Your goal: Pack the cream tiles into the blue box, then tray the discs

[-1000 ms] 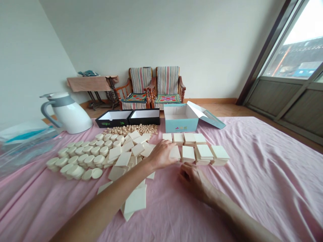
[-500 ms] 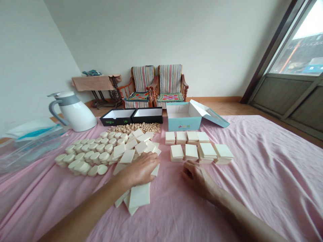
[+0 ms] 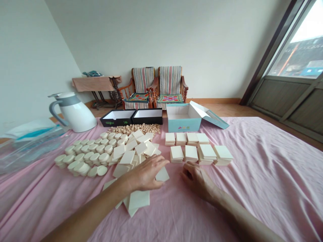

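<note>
Partly legible lettering
A pink 小 stands on the light-blue box [image 3: 183, 125], its following characters unclear; green marks on the left black box [image 3: 117, 123] are illegible.

Open cloth [image 3: 264, 161] leaves passage right of the stacked tiles [image 3: 208, 150]; loose tiles [image 3: 127, 157] crowd the left, and a blue box [image 3: 183, 125] blocks the far side.

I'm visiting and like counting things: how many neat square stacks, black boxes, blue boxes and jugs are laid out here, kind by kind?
Neat square stacks: 8
Black boxes: 2
Blue box: 1
Jug: 1
Total: 12
</note>
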The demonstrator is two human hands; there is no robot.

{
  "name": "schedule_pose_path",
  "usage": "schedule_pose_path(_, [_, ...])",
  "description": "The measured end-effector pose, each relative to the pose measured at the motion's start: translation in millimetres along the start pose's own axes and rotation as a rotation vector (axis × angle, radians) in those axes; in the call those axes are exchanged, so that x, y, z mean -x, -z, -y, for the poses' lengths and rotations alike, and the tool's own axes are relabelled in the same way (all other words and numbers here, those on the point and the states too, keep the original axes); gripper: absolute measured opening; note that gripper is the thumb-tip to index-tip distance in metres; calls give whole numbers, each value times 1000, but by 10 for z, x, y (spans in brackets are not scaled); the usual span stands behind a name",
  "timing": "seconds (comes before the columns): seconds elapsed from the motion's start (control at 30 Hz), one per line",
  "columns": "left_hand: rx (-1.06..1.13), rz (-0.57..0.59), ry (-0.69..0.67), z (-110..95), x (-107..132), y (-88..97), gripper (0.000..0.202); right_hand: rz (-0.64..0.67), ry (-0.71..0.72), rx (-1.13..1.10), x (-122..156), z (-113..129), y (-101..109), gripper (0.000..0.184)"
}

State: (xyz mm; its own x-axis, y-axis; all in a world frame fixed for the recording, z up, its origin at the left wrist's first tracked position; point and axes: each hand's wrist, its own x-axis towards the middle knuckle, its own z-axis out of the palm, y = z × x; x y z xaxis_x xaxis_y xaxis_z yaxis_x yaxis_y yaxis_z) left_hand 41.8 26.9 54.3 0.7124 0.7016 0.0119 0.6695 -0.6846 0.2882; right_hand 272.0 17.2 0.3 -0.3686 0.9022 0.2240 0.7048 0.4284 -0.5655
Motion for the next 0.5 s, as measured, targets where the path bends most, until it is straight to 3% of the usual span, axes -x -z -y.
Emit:
schedule_pose_path(0.17, [-60,-67,128,48,-49,-194,56,-12,11,6,1,-25,-23,18])
schedule_pose_path(0.3, [-26,-139,141,-28,-196,-45,54,-12,11,-15,2,-31,-29,18])
schedule_pose_path(0.5, [45,-322,26,-78,-631,180,58,0,22,-24,2,-19,-8,18])
